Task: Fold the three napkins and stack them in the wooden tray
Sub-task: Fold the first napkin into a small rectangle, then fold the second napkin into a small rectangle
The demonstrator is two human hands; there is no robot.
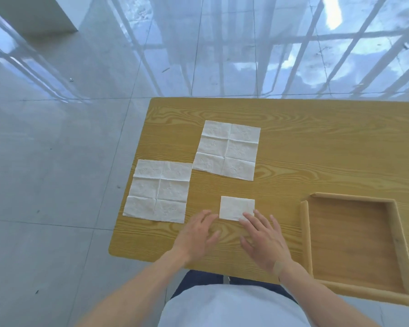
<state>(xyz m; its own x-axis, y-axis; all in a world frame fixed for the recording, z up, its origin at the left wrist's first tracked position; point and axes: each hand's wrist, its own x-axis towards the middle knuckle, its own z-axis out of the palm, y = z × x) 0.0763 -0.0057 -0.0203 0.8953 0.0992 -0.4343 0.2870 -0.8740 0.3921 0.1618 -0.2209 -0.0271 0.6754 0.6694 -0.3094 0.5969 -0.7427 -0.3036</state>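
Note:
A small folded white napkin lies on the wooden table, near its front edge. My right hand is flat, and its fingertips touch the napkin's near right corner. My left hand lies flat on the table just left of the napkin, fingers straight, apart from it. Two unfolded white napkins lie flat: one at the table's left edge, the other farther back near the middle. The wooden tray stands at the right front with nothing in it.
The table's left edge runs right beside the left napkin, and beyond it is a glossy tiled floor. Bare tabletop stretches behind the tray and to the right of the far napkin.

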